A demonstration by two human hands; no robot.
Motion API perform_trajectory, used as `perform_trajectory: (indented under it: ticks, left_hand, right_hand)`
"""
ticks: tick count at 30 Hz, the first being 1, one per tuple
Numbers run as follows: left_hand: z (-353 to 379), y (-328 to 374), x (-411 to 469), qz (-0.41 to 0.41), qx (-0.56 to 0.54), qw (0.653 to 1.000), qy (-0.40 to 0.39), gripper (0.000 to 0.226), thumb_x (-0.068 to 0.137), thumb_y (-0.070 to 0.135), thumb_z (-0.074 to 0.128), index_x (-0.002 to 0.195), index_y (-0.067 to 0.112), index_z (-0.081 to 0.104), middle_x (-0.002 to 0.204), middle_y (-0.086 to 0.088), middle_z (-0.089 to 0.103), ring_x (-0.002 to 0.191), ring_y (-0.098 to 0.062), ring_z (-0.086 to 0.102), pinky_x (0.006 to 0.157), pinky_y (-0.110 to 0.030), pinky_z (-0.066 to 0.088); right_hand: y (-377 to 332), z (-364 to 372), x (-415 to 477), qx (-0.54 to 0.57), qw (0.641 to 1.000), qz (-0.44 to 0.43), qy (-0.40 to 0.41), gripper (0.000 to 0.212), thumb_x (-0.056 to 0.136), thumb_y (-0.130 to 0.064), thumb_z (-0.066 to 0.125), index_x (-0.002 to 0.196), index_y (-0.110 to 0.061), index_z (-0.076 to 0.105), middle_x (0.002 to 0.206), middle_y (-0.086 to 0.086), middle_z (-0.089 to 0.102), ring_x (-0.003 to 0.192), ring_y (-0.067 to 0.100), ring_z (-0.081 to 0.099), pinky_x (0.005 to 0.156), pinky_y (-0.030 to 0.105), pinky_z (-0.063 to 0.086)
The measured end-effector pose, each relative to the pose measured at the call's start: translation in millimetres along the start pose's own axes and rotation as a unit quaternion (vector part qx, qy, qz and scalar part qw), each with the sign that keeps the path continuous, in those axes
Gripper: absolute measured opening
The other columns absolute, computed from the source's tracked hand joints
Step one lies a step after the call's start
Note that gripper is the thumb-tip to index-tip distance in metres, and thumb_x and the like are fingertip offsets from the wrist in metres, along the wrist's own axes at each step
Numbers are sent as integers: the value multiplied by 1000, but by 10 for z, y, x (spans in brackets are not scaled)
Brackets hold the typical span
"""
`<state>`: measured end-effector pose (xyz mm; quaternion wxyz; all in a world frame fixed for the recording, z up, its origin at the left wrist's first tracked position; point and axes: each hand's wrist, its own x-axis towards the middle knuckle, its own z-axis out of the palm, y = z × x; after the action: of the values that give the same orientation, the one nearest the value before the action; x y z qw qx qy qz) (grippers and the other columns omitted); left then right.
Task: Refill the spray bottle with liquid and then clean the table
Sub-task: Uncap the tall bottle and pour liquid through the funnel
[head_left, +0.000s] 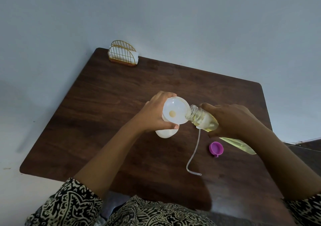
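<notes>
Dark wood table (104, 104) with rounded corners, set against a pale blue-grey wall; dim, flat light. Patterned black-and-cream sleeves at the near edge.

Refill step in hand, cleaning not started.
- Right hand (231, 119) is wrapped round the clear refill bottle (201, 117) of yellow liquid. The bottle is tilted left, its open mouth at the funnel rim.
- Left hand (152, 114) is curled round the white funnel (175, 111), steadying it on the neck of the white spray bottle (165, 132), which stands mid-table.
- A small yellowish pool sits at the funnel throat. No stream is clearly visible, so the pour is probably just beginning or slow. The spray bottle is opaque, so its fill level can't be told.

Left to do, by my read: finish the pour, remove the funnel, refit the sprayer, spray, wipe.

Gold wire napkin holder (123, 55) with white napkins sits at the far left corner. Clear dip tube (194, 149) lies curved on the table near right of the spray bottle; its top end is hidden under the refill bottle. Purple cap (216, 147) lies open side up, just right of the tube.
</notes>
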<state>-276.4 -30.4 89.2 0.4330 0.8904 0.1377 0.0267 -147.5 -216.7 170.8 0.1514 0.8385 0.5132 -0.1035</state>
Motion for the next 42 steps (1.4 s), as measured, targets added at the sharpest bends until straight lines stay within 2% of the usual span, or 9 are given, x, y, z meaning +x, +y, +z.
perform_trajectory:
  ticks: [2,6,11,15,18,23,30,37,42]
  left_hand:
    - [0,-6,0,1,-1,1000,0,92,56,47,78,136,28,36,132,9,39,117,-8,38,99,-51,43]
    - [3,-17,0,2,-2,1000,-1,92,57,46,79,136,28,35,131,11,38,116,-7,37,99,-51,43]
    - [3,-12,2,-3,-5,1000,-1,92,56,47,77,136,28,35,133,9,39,116,-7,38,100,-51,44]
    - [9,-28,10,1,-4,1000,-1,91,57,46,79,136,29,35,124,18,34,115,-6,37,99,-51,44]
    - [9,-25,16,1,-4,1000,-2,91,58,45,79,136,29,35,126,16,35,115,-6,37,99,-50,44]
    - [11,-28,12,3,-3,1000,3,92,56,47,77,136,28,35,131,11,38,115,-6,37,98,-50,45]
    - [23,-52,20,6,-3,1000,7,90,60,42,83,136,29,35,131,11,38,115,-7,38,99,-51,44]
    - [19,-43,15,3,-2,1000,2,92,57,48,77,136,29,35,131,10,38,116,-7,37,99,-51,43]
    - [30,-62,23,2,-3,1000,4,91,60,42,82,136,31,34,132,11,37,115,-6,37,99,-51,44]
  right_hand:
    - [-4,-10,0,-5,1000,0,-2,79,74,-56,66,139,-37,24,117,-12,63,92,13,60,56,21,37]
    - [-7,-9,5,-7,1000,-3,1,80,75,-57,66,139,-37,24,119,-11,62,94,14,61,60,21,40]
    - [-9,-17,0,-5,1000,-2,-4,81,75,-55,67,140,-36,24,122,-9,61,97,14,60,60,20,35]
    - [4,5,8,-5,1000,1,-2,84,73,-57,67,141,-37,22,120,-8,62,96,15,61,63,22,42]
    - [10,20,11,1,1000,-1,2,83,73,-57,67,139,-38,22,119,-9,63,95,14,61,68,24,50]
    - [-10,-14,1,-4,1000,-2,-1,81,75,-55,67,140,-37,23,120,-10,62,96,14,60,59,19,37]
    - [-18,-25,1,-8,1000,-3,1,79,75,-56,67,139,-37,25,120,-10,62,97,14,60,63,20,39]
    - [-26,-54,-8,-14,1000,-1,-7,78,74,-56,67,137,-37,26,117,-11,62,91,13,57,49,17,25]
    - [-35,-61,-3,-16,1000,2,-10,79,75,-56,66,139,-37,24,119,-10,62,87,13,55,48,17,23]
